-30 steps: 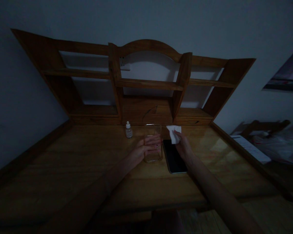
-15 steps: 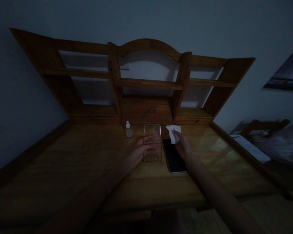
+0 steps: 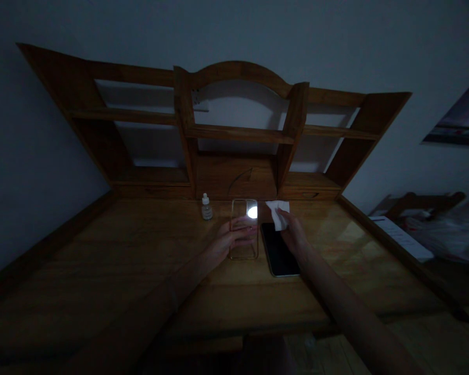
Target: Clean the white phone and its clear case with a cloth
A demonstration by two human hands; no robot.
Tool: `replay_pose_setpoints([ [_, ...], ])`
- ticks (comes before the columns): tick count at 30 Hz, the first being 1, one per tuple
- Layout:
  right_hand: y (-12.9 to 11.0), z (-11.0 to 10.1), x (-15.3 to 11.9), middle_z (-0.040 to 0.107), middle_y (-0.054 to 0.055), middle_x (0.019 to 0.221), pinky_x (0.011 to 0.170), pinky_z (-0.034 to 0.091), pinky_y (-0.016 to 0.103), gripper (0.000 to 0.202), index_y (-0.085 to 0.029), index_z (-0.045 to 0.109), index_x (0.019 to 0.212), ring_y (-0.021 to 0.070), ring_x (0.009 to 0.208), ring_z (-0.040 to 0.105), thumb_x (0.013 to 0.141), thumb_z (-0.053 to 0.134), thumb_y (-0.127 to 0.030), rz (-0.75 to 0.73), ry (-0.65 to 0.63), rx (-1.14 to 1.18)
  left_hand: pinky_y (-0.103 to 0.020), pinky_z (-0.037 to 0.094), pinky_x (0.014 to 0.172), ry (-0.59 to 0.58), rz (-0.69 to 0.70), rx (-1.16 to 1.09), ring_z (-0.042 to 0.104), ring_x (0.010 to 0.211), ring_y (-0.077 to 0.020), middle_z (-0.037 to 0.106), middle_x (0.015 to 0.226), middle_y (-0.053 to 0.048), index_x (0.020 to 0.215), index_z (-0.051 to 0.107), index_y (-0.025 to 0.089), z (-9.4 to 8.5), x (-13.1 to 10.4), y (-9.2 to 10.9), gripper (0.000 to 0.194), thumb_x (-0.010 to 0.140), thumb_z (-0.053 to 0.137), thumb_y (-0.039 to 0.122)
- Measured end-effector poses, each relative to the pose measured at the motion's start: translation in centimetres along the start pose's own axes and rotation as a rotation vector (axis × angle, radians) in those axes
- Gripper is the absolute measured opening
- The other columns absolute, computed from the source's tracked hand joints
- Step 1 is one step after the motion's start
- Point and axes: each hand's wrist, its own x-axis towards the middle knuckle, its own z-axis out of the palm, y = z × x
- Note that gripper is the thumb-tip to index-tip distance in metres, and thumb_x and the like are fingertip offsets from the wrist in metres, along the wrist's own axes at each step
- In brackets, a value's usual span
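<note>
A clear phone case [image 3: 244, 252] is held upright over the desk by my left hand [image 3: 234, 237], whose fingers show through it. A bright glare spot shines at the case's upper right. My right hand [image 3: 291, 229] pinches a white tissue [image 3: 277, 212] just to the right of the case. Under the tissue and beside my right hand, a dark phone [image 3: 280, 255] lies flat on the desk. A small dropper bottle [image 3: 207, 208] with a white cap stands behind and to the left of my left hand.
The wooden desk [image 3: 140, 250] has a shelf unit [image 3: 240, 135] along its back edge. A power socket [image 3: 200, 101] shows on the wall behind it. To the right, beyond the desk edge, are a white box-like object [image 3: 400, 238], a chair back and a plastic bag [image 3: 445, 239].
A bright reflection has appeared on the upper right of the case. The hands, tissue and phone stay nearly in place.
</note>
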Motion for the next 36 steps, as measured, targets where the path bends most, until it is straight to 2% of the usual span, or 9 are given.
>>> replay_pose_setpoints([
  [6, 0.0, -0.1, 0.1, 0.077, 0.004, 0.093, 0.081, 0.060, 0.034, 0.022, -0.018, 0.071, 0.096, 0.0203, 0.080, 0.073, 0.077, 0.072, -0.027, 0.003, 0.010, -0.012, -0.040, 0.059, 0.084, 0.094, -0.049, -0.060, 0.070, 0.100, -0.0273, 0.070, 0.113, -0.019, 0.121, 0.063, 0.014, -0.1, 0.2, -0.2, 0.043, 0.088, 0.064, 0.042],
  [16, 0.0, -0.1, 0.1, 0.077, 0.004, 0.093, 0.078, 0.059, 0.031, 0.019, -0.019, 0.072, 0.093, 0.0200, 0.082, 0.072, 0.075, 0.073, -0.026, 0.012, 0.014, -0.003, -0.043, 0.058, 0.083, 0.137, -0.146, -0.110, 0.069, 0.101, -0.0302, 0.067, 0.117, -0.022, 0.123, 0.060, 0.010, 0.1, 0.6, 0.3, 0.067, 0.090, 0.043, 0.066],
  [19, 0.1, -0.2, 0.2, 0.078, 0.004, 0.090, 0.076, 0.059, 0.031, 0.015, -0.019, 0.073, 0.088, 0.0210, 0.080, 0.072, 0.075, 0.073, -0.026, 0.020, 0.014, -0.003, -0.045, 0.059, 0.079, 0.188, -0.129, -0.124, 0.071, 0.093, -0.0294, 0.068, 0.114, -0.020, 0.135, 0.049, 0.014, 0.1, 0.7, 0.2, 0.066, 0.092, 0.041, 0.064],
  [22, 0.1, -0.4, 0.4, 0.077, 0.003, 0.087, 0.074, 0.058, 0.030, 0.012, -0.020, 0.073, 0.086, 0.0201, 0.078, 0.071, 0.075, 0.073, -0.024, 0.018, 0.029, 0.002, -0.046, 0.059, 0.077, 0.232, -0.119, -0.082, 0.072, 0.088, -0.0288, 0.070, 0.108, -0.017, 0.145, 0.033, 0.020, -0.1, 0.6, -0.2, 0.067, 0.093, 0.046, 0.058],
  [26, 0.1, -0.4, 0.6, 0.077, 0.004, 0.087, 0.075, 0.056, 0.028, 0.010, -0.018, 0.073, 0.085, 0.0190, 0.078, 0.070, 0.076, 0.073, -0.023, 0.014, 0.044, 0.005, -0.045, 0.058, 0.079, 0.259, -0.092, 0.044, 0.072, 0.088, -0.0273, 0.070, 0.105, -0.015, 0.147, 0.024, 0.020, 0.1, 0.3, -0.6, 0.069, 0.090, 0.058, 0.039],
  [28, 0.1, -0.4, 0.5, 0.077, 0.003, 0.087, 0.075, 0.056, 0.029, 0.010, -0.018, 0.073, 0.084, 0.0190, 0.078, 0.070, 0.075, 0.073, -0.023, 0.011, 0.046, 0.006, -0.042, 0.058, 0.079, 0.265, -0.088, 0.086, 0.071, 0.089, -0.0260, 0.069, 0.106, -0.016, 0.144, 0.026, 0.018, 0.2, 0.3, -0.7, 0.064, 0.090, 0.057, 0.032],
  [31, 0.0, -0.4, 0.4, 0.077, 0.003, 0.088, 0.076, 0.056, 0.030, 0.011, -0.019, 0.073, 0.085, 0.0194, 0.079, 0.070, 0.074, 0.073, -0.023, 0.007, 0.040, 0.004, -0.037, 0.058, 0.074, 0.283, -0.044, 0.183, 0.070, 0.088, -0.0232, 0.068, 0.104, -0.014, 0.131, 0.040, 0.016, -0.1, 0.6, -1.0, 0.047, 0.088, 0.056, 0.026],
  [34, -0.1, -0.4, 0.3, 0.077, 0.004, 0.090, 0.078, 0.056, 0.030, 0.014, -0.019, 0.072, 0.087, 0.0198, 0.081, 0.070, 0.074, 0.073, -0.024, 0.002, 0.029, -0.003, -0.031, 0.054, 0.073, 0.301, 0.084, 0.414, 0.067, 0.085, -0.0194, 0.068, 0.095, -0.008, 0.110, 0.056, 0.015, -1.1, 1.3, -1.3, 0.029, 0.082, 0.061, 0.022],
  [36, -0.2, -0.4, 0.2, 0.077, 0.004, 0.090, 0.079, 0.056, 0.030, 0.014, -0.019, 0.072, 0.087, 0.0198, 0.082, 0.070, 0.074, 0.074, -0.025, -0.007, 0.024, -0.007, -0.030, 0.052, 0.074, 0.329, 0.159, 0.599, 0.065, 0.082, -0.0180, 0.067, 0.089, -0.006, 0.097, 0.060, 0.016, -1.9, 1.6, -1.3, 0.021, 0.078, 0.065, 0.022],
])
